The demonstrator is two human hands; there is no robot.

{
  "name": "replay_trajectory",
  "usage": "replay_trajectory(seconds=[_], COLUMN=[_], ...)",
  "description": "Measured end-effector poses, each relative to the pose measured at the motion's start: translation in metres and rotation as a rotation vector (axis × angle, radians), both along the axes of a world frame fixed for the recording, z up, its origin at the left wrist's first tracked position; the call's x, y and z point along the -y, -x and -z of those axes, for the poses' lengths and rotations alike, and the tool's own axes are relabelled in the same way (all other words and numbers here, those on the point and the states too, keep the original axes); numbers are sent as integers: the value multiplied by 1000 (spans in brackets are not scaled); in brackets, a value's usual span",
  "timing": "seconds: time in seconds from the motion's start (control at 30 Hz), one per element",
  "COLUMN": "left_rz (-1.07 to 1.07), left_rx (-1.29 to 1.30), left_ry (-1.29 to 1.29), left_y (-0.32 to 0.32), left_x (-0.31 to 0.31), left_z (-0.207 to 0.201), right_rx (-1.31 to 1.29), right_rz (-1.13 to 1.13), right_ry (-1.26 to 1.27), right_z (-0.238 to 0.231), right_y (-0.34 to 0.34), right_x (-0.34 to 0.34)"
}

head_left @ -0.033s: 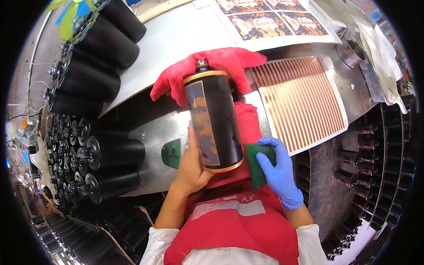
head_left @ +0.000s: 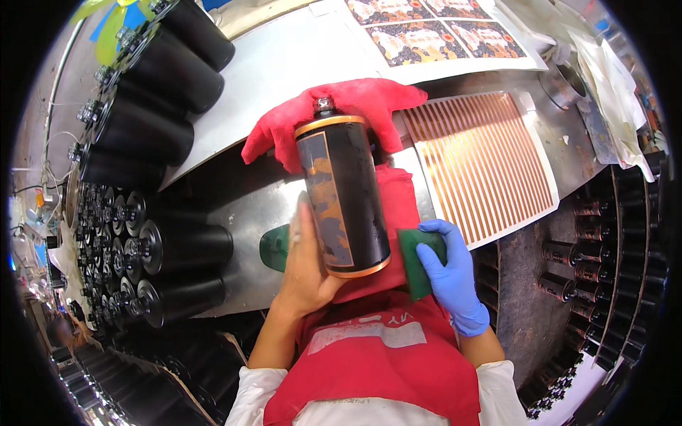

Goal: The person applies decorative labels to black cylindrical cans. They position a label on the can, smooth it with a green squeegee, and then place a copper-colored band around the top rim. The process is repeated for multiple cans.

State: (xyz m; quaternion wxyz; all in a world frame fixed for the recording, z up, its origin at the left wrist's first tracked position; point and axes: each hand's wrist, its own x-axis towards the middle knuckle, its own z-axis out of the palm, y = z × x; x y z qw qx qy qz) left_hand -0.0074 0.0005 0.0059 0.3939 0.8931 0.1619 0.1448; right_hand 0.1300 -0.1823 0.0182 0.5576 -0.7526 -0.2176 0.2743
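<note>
A black cylindrical bottle [head_left: 353,199] with copper bands and a dark, copper-patterned label panel [head_left: 327,202] lies with its neck away from me. Its neck end rests on a red cloth [head_left: 398,106], and small wet spots show on its side. Against its lower left side is my bare left hand [head_left: 305,273], fingers stretched out along the bottle and blurred, thumb by the base. My right hand [head_left: 449,273], in a blue glove, is closed on a flat green scraper [head_left: 418,266] just right of the base. Another green scraper [head_left: 274,248] lies left of my left hand.
A sheet with copper stripes [head_left: 490,163] lies on the metal table [head_left: 245,213] at right. Printed label sheets [head_left: 440,39] are at the back. Several black bottles [head_left: 142,135] stand at left; racks of bottles [head_left: 582,248] are at right. A metal cup [head_left: 565,86] sits far right.
My right hand and the scraper have shifted slightly right, away from the bottle. The fingers of my left hand have moved along the bottle's left side.
</note>
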Motion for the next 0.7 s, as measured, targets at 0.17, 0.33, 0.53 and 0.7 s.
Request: replay_trajectory(seconds=[0.17, 0.33, 0.53, 0.7], left_rz=[18, 79, 106, 30], left_rx=[161, 62, 187, 108], left_ry=[-462, -158, 430, -221], left_y=[-11, -12, 1, -1], left_x=[27, 20, 6, 25], left_z=[-20, -20, 18, -19], right_rx=[98, -31, -79, 92], right_rz=[-121, -124, -30, -85], right_ry=[-102, -113, -57, -135], right_z=[-40, -22, 2, -32], right_y=[18, 11, -1, 10], right_x=[-10, -12, -5, -12])
